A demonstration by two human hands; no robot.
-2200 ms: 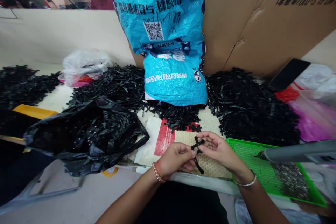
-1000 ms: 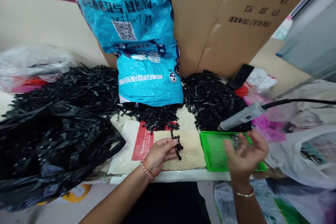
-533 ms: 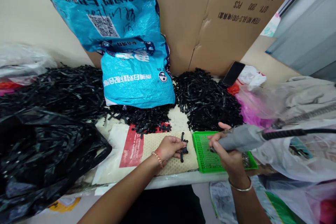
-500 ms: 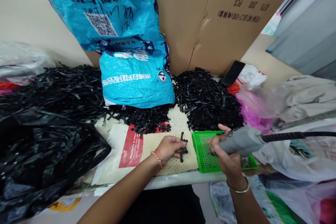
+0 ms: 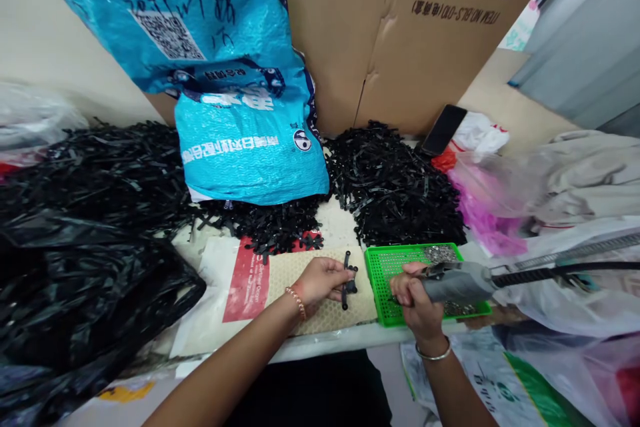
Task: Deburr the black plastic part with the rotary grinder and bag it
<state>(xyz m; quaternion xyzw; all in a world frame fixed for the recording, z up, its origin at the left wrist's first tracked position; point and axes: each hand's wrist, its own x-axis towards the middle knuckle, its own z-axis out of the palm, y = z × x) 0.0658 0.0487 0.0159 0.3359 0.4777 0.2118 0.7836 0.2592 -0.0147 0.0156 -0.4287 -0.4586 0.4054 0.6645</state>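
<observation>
Nearest the camera, the left hand (image 5: 320, 280) pinches a small black cross-shaped part (image 5: 349, 278) between its fingertips, holding it down on the honeycomb mat (image 5: 320, 310) at the front edge of the desk (image 5: 345, 340); just to its right, the right hand (image 5: 413, 293) is wrapped around the grey powered driver (image 5: 457, 282), whose tip points down into the green perforated tray (image 5: 387, 273); a black cable (image 5: 565, 270) runs off from the driver to the right; small metal screws (image 5: 440, 253) lie in the tray's far corner; under the mat sits a red and white sheet (image 5: 247, 280); to the left a crumpled black plastic bag (image 5: 90, 293) spreads over the desk; farther back, heaps of black plastic strips (image 5: 400, 193) flank a blue woven sack (image 5: 240, 80); a dark phone (image 5: 444, 129) leans beside the right heap; brown cardboard (image 5: 400, 33) stands behind everything.
</observation>
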